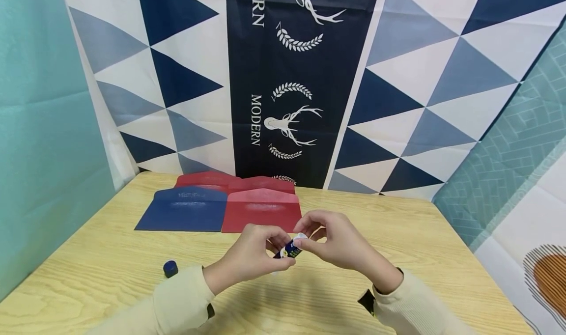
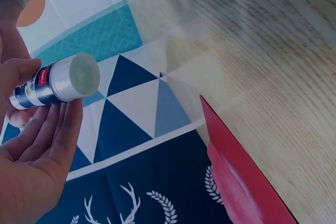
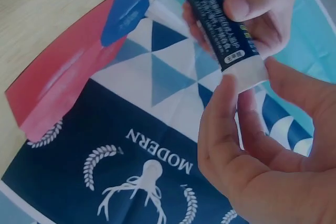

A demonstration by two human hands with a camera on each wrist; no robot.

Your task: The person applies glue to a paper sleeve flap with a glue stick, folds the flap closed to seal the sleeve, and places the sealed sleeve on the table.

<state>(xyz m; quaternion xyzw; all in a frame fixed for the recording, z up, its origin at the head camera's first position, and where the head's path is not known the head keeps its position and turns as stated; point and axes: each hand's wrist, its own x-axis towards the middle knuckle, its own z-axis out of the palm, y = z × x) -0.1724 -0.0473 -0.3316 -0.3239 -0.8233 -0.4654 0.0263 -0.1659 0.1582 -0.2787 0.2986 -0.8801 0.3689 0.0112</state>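
A dark blue glue stick with white ends [image 1: 292, 248] is held between both hands over the table. My left hand [image 1: 252, 254] grips its labelled barrel, thumb on one side and fingers on the other. With thumb and fingertips, my right hand [image 1: 333, 239] pinches the white end on the right. The right wrist view shows this white base [image 3: 245, 74] between the fingers. In the left wrist view, the uncapped end [image 2: 84, 74] shows pale glue inside its white collar. A blue cap [image 1: 170, 268] sits on the table to the left of my left sleeve.
Beyond the hands lie a blue envelope [image 1: 181, 214] and a red envelope [image 1: 263, 214] side by side, flaps spread away from me. More red envelopes [image 1: 205, 179] lie behind them. A patterned cloth [image 1: 287, 79] hangs at the wooden table's [image 1: 389, 232] far edge.
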